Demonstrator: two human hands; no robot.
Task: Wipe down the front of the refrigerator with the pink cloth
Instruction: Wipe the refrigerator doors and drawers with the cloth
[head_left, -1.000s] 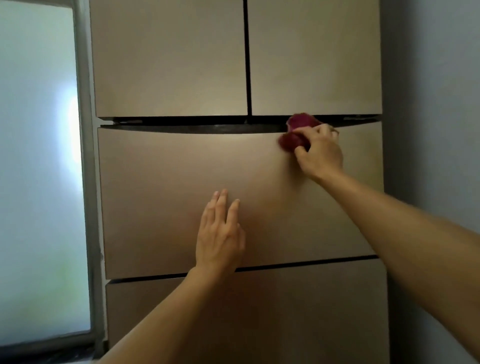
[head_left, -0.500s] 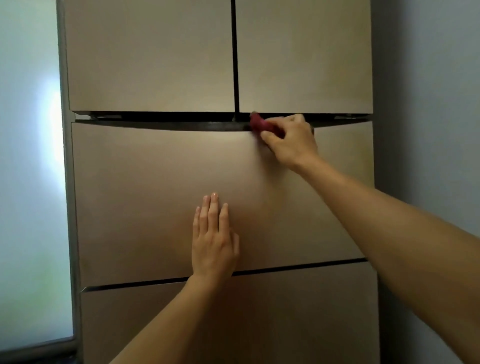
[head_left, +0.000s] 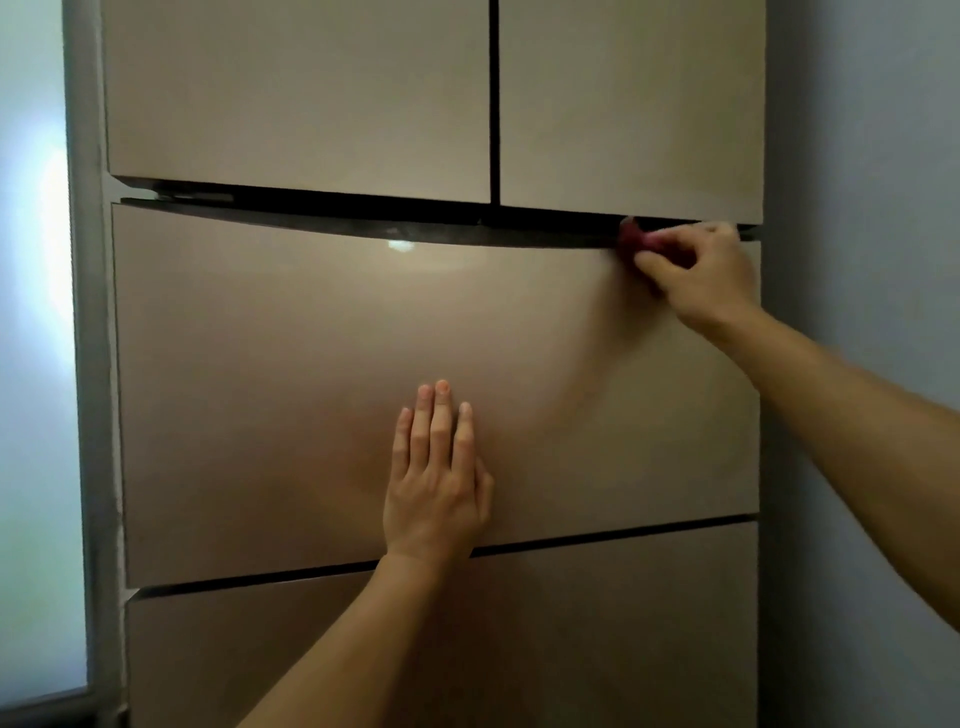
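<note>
Because the pink cloth (head_left: 635, 241) sits bunched at the top right edge of the refrigerator's (head_left: 296, 93) middle drawer (head_left: 291, 364), gripped in your right hand (head_left: 698, 275), it could snag in the dark gap (head_left: 415, 210) above. Your left hand (head_left: 436, 483) lies flat on that panel, fingers straight, and may leave smudges.

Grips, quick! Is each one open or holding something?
Left grip: open, flat on the fridge.
Right grip: holding the cloth.

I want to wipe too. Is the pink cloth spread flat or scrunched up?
Scrunched up: only a small wad of the pink cloth pokes out of the right hand curled round it.
</note>
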